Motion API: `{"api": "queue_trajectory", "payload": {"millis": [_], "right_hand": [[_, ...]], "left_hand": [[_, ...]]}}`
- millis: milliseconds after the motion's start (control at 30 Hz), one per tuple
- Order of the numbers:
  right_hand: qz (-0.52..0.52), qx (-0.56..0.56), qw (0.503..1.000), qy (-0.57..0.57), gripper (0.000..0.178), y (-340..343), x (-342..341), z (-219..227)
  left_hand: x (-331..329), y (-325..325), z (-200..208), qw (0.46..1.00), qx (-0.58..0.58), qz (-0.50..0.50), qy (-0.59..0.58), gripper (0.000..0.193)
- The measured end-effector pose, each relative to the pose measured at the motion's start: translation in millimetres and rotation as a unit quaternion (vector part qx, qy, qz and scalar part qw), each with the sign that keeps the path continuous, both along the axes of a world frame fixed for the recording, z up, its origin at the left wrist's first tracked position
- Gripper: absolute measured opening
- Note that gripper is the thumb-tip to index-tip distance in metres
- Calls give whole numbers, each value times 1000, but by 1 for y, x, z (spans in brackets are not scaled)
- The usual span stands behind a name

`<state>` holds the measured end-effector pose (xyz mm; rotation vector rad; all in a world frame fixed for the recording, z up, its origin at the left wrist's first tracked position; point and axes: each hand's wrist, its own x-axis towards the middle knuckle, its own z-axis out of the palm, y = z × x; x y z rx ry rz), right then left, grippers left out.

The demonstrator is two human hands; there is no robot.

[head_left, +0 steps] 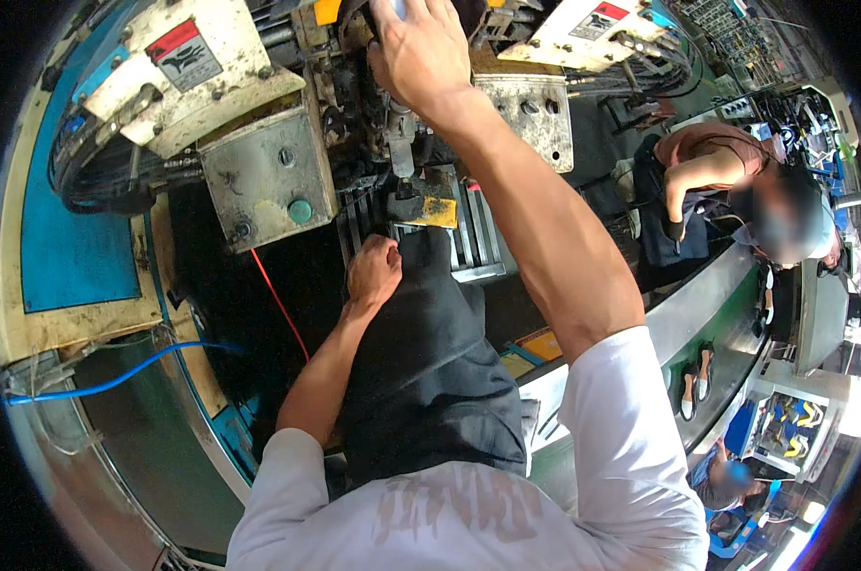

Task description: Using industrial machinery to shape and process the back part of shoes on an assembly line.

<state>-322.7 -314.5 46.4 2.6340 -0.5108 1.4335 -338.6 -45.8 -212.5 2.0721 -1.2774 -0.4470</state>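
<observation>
My right hand (423,55) reaches up to the top of the machine, its fingers bent round a pale, whitish thing (395,9). The picture's upper edge cuts that thing off, so its kind does not show. Below it, a metal machine head (401,143) stands over a block with a worn yellow face (436,212). My left hand (374,270) hangs low beside this block, in front of the dark apron (416,333). Its fingers are curled in, and nothing shows in them.
Grimy control boxes flank the machine: one with a green button (300,211) at left, another (530,116) at right. A red cord (280,303) and blue hose (126,378) run at left. Shoes (697,381) lie on a green conveyor (654,404) at right; a co-worker (711,171) bends beside it.
</observation>
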Motion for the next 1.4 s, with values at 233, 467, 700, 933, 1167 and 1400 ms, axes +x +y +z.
{"api": "queue_trajectory", "payload": {"millis": [233, 467, 700, 933, 1167, 1400], "right_hand": [[29, -9, 1000, -5, 55, -8, 9, 3], [-1, -22, 1000, 4, 52, -22, 17, 11], [-51, -16, 999, -7, 50, -10, 29, 33], [42, 211, 977, 0, 55, 123, -127, -18], [-357, 433, 825, 69, 40, 346, -541, -200], [-696, 502, 497, 128, 71, 553, -809, -182]], "left_hand": [[-4, -6, 4, 999, 3, -40, 28, 13], [-12, -18, 8, 998, -9, -61, 25, 12], [-12, -26, 3, 999, 26, -43, -12, 14], [-2, -9, 5, 996, 74, -27, -42, 14], [-29, -11, 13, 989, -17, -121, -82, 14], [-2, -20, -19, 980, 75, -136, -121, 24]]}}
